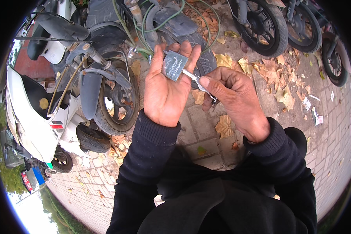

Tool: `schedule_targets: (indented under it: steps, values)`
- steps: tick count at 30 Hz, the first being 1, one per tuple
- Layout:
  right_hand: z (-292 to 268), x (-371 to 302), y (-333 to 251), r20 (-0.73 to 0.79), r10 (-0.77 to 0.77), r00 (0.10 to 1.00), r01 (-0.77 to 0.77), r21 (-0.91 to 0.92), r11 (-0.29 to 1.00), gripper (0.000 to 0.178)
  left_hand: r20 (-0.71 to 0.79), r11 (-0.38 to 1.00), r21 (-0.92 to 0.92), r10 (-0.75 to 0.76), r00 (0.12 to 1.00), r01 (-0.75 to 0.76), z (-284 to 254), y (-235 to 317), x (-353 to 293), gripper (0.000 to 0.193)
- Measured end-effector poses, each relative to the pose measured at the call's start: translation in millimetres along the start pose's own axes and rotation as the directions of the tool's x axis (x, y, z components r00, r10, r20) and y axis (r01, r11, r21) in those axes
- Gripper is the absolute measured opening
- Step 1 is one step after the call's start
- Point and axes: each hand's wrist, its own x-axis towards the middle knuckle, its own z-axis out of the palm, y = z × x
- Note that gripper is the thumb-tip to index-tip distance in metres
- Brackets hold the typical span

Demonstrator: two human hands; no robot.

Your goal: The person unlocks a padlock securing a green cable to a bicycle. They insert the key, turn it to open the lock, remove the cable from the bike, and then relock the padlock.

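One square metal padlock (pixel 175 65), upper middle of the frame, lying on the fingers of the left hand (pixel 163 91): palm up, thumb along the lock's left side. Right hand (pixel 240 101) close by, thumb and fingers pinching a key (pixel 191 76); its tip meets the lock's lower right edge, whether inside I cannot tell. Green cable (pixel 146 22) loops above. White scooter (pixel 31 105) at left, dry leaves (pixel 284 96) upper right, paving bricks (pixel 195 124) below.
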Motion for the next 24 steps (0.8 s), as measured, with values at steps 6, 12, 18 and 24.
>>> schedule_targets:
  steps: [6,12,18,24]
  values:
    - [0.6,0.0,-0.5,0.002,-0.008,1.0,0.008,-0.011,1.0,0.021,-0.008,0.998,-0.059,-0.032,0.999,0.031,-0.3,1.8,-0.5,0.021]
    - [0.2,-0.1,-0.3,0.018,-0.027,0.999,0.027,-0.003,1.0,0.021,-0.027,0.995,-0.086,-0.059,0.998,0.056,-0.1,3.8,-0.5,0.019]
    - [-0.1,-0.4,0.6,0.027,-0.036,0.999,0.036,0.014,0.999,0.022,-0.053,0.995,-0.076,-0.065,0.996,0.061,1.3,4.5,-1.1,0.019]
    - [0.7,-1.3,0.2,0.019,-0.031,0.999,0.03,0.006,1.0,0.022,-0.041,0.992,-0.104,-0.072,0.997,0.068,0.5,4.5,-1.6,0.019]
